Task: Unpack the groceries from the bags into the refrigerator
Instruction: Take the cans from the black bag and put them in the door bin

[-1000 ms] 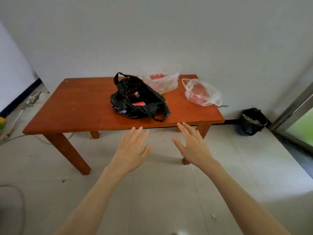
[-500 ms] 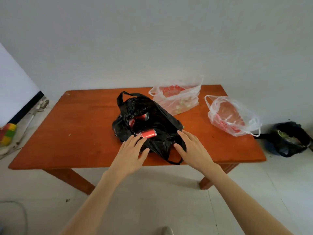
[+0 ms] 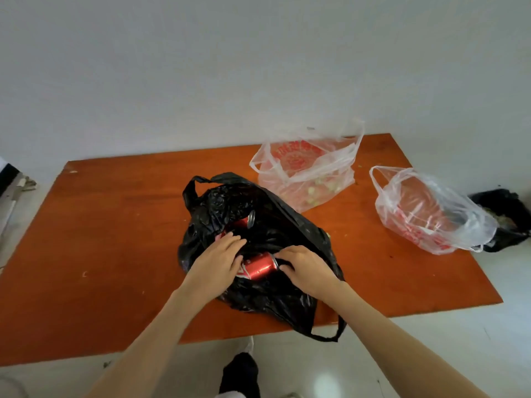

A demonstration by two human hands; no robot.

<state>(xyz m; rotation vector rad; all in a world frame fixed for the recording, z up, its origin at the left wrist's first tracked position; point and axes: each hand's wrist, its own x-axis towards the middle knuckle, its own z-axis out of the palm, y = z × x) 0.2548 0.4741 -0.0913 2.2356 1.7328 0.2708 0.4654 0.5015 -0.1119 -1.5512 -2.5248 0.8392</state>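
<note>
Table (image 3: 115, 254), black bag (image 3: 267, 294), half-hidden cans (image 3: 258, 265)

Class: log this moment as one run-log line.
stage: reaching into black bag | left hand: on red can | right hand: at can's end | clear bags: untouched

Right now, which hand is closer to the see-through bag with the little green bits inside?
Right. The right hand sits at the black bag, below and slightly right of the see-through bag; the left hand sits farther left, beyond the red can.
</note>
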